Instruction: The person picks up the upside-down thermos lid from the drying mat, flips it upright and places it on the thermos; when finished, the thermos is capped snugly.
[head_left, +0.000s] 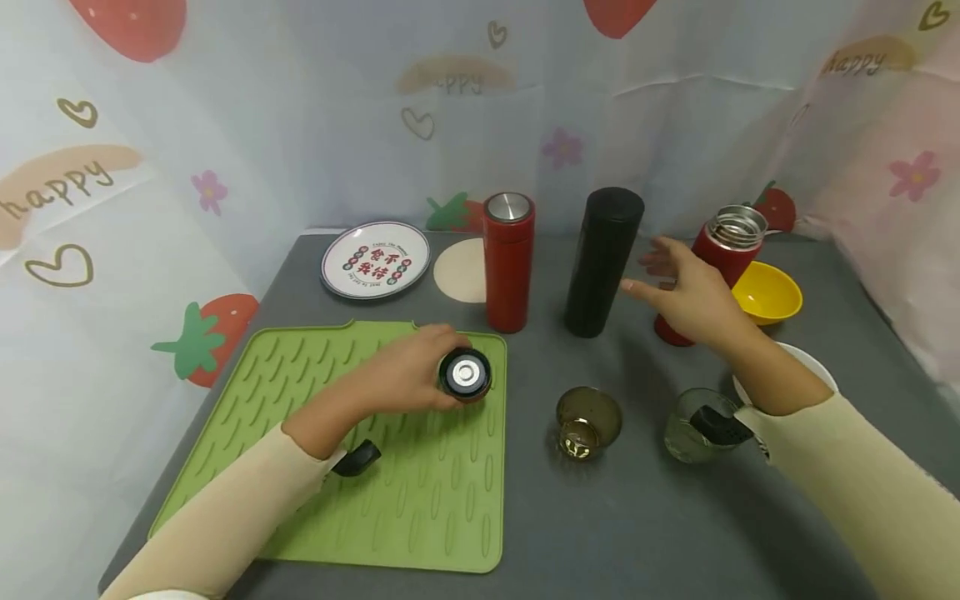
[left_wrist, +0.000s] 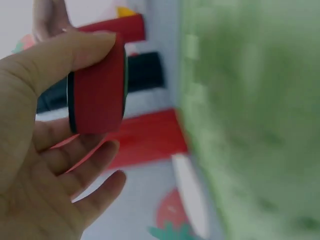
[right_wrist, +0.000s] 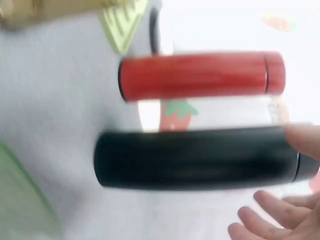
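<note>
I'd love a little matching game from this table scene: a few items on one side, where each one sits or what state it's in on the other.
Things:
1. red lid
2. black flask
3. yellow bowl
4. open red flask

Places or states:
A. behind the right hand, no lid on
B. held by the left hand over the green mat
C. far right, beside the open flask
D. upright, lid on, between two red flasks

Pairs: 1-B, 2-D, 3-C, 4-A

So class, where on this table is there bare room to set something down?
Bare patches: most of the green mat and the grey table near its front edge. Crowded: the back, around the flasks, plate and yellow bowl.
</note>
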